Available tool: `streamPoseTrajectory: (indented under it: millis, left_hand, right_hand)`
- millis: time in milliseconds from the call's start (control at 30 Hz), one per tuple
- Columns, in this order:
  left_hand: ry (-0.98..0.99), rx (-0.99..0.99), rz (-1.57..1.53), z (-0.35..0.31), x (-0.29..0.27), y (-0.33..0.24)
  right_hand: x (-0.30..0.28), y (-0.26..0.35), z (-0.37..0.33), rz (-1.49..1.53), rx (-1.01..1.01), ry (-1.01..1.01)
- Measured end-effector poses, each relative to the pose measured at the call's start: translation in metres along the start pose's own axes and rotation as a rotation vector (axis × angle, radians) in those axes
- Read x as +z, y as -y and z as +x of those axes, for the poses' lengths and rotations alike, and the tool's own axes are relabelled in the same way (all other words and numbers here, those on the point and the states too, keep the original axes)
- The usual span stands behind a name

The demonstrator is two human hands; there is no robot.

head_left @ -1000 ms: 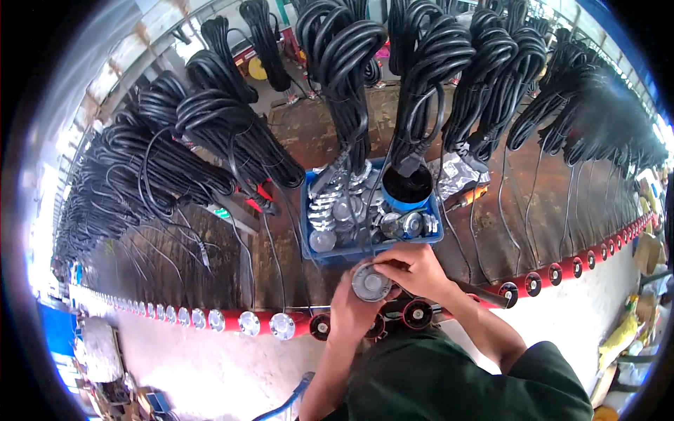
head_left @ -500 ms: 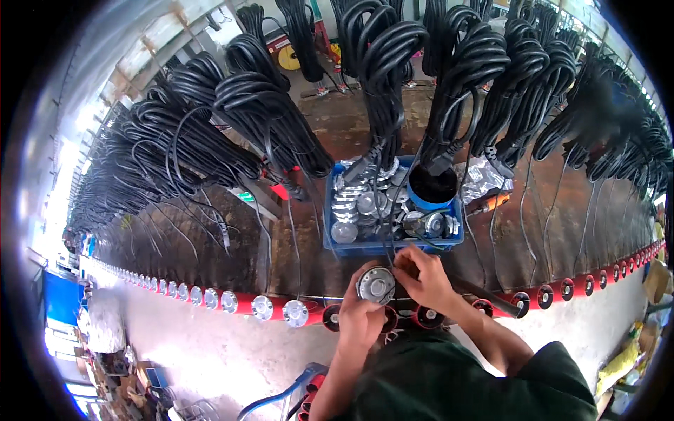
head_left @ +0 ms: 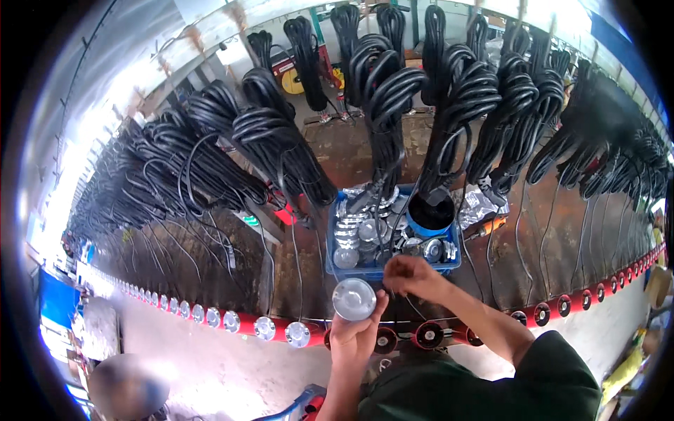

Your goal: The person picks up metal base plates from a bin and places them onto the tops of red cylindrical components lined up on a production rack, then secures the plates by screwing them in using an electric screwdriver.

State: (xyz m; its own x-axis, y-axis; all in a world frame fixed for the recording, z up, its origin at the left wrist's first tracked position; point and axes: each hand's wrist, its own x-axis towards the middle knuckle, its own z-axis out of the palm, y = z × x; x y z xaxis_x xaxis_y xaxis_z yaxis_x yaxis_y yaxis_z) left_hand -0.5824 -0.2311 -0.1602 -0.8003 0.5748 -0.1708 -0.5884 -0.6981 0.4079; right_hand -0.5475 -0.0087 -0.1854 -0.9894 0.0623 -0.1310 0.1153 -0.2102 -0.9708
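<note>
In my left hand (head_left: 354,337) is a round silver metal cap (head_left: 354,299), its smooth disc face turned up, with thumb and fingers closed around its rim. My right hand (head_left: 414,277) hovers just to the right of the cap, fingers curled together. Whether a cable end is between those fingers I cannot make out. Just beyond both hands, a blue bin (head_left: 435,268) holds many similar silver caps (head_left: 346,257) and a blue-rimmed round tub (head_left: 431,213) with a dark inside.
Bundled black cables (head_left: 284,154) hang across the bench, their thin ends trailing down. Red cylinders line the near edge: silver-capped ones (head_left: 298,334) to the left, open-ended ones (head_left: 428,335) in front and rightward. A blurred person (head_left: 126,387) is at lower left.
My left hand has shifted left and down, turning the cap from its detailed face to a smooth one. My right hand has moved slightly left and lower. A person has appeared at lower left.
</note>
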Motion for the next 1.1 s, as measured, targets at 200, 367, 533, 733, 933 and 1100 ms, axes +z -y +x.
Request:
streamPoseTrajectory:
  millis: [200,367,533,733,933,1100]
  left_hand:
    - [0.034,-0.070,0.233,-0.005,-0.007,-0.004]
    - [0.064,-0.146,0.182,-0.013,-0.046,-0.016]
    - [-0.025,-0.245,0.069,-0.042,-0.043,-0.026]
    - [-0.117,-0.168,-0.049,-0.093,-0.065,-0.036]
    - [-0.187,-0.022,0.015,-0.106,-0.090,-0.041]
    - [-0.179,0.058,-0.021,-0.097,-0.081,-0.051]
  right_hand:
    - [0.000,-0.008,0.015,-0.055,-0.003,-0.088]
    - [0.060,-0.028,0.007,-0.202,-0.067,-0.007]
    - [0.051,-0.060,0.020,-0.187,0.083,-0.066]
    - [0.038,-0.192,0.092,-1.175,-0.148,0.178]
    - [0.068,-0.245,0.157,-1.328,0.080,0.214]
    - [0.057,-0.244,0.163,-1.273,0.302,0.179]
